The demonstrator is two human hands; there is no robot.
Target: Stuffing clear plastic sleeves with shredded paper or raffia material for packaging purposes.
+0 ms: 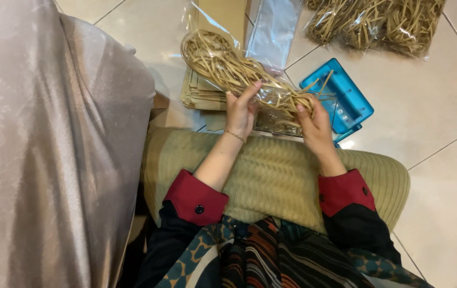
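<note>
A clear plastic bag of tan rubber bands (223,61) is held up over my lap, slanting from upper left to lower right. My left hand (241,111) grips the bag at its middle, thumb on top; a thin bracelet circles that wrist. My right hand (315,124) pinches the bag's lower right end, where loose bands stick out. Both sleeves end in red cuffs with black buttons.
A green ribbed cushion (276,176) lies across my lap. A blue plastic device (340,98) sits on the tiled floor beside my right hand. A stack of brown envelopes (204,93), an empty clear bag (274,26) and more bagged rubber bands (378,21) lie farther off. Grey cloth (42,144) fills the left.
</note>
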